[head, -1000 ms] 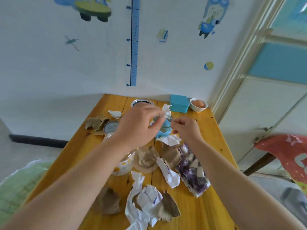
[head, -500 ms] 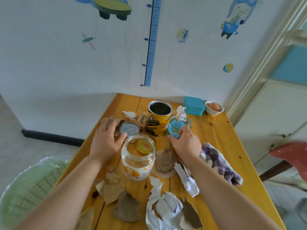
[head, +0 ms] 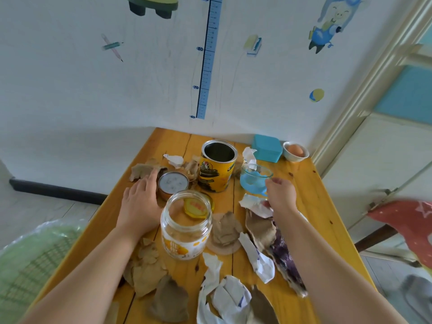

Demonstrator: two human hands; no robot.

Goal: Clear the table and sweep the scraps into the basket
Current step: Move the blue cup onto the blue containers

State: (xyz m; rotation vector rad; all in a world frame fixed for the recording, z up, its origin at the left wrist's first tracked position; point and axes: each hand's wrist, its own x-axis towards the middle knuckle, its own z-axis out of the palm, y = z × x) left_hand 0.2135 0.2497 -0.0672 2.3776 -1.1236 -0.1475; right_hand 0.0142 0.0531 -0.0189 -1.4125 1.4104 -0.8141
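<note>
wooden table (head: 304, 195): yellow-orange planks under both hands, strewn with torn paper.
left hand (head: 140, 202): lies palm down, fingers straight and close together, holding nothing; the fingertips touch a brown scrap (head: 141, 170).
small tin (head: 173, 182): silver-topped, just right of the left fingers, touching them or nearly so.
glass jar (head: 185, 230): upright, open-mouthed, just right of the left wrist, nearer the person than the fingertips.
right hand (head: 279, 195): back up, fingers bent downward; cannot tell whether they pinch anything.
white scrap (head: 253, 203): just under and left of the right fingers.
glass cup (head: 253, 180): blue inside, just beyond and left of the right fingertips.
yellow can (head: 217, 167): open and upright, between the two hands' fingertips, a little farther off.
loose scraps (head: 145, 272): brown and white pieces lie behind both sets of fingers, around the forearms.
basket (head: 28, 265): green, lined with clear plastic, off the table, well left of and behind the left fingers.
</note>
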